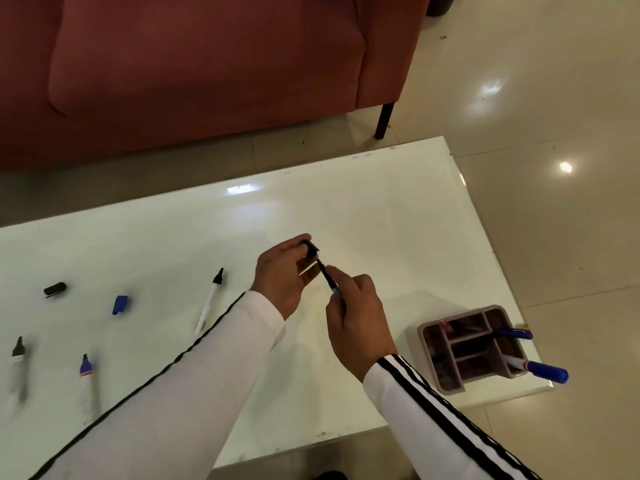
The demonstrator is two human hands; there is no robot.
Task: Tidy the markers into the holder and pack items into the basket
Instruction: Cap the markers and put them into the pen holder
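A: Where's the marker (330, 282)?
B: Gripped in the right hand (356, 320) above the middle of the counter (381, 209), its tip aimed at the black cap (310, 247) pinched in the left hand (280, 275).
A: How to cap it well?
B: I'd line tip and cap mouth up straight, then push until it seats; a skewed push could slip. The holder (426, 358) stands at the near right edge, within easy reach

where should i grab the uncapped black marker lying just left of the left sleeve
Take the black marker by the middle of its white barrel, from above, pinching across its width. It lies flat on the table, so only top and sides are free, and its bare nib at the far end could smear ink.
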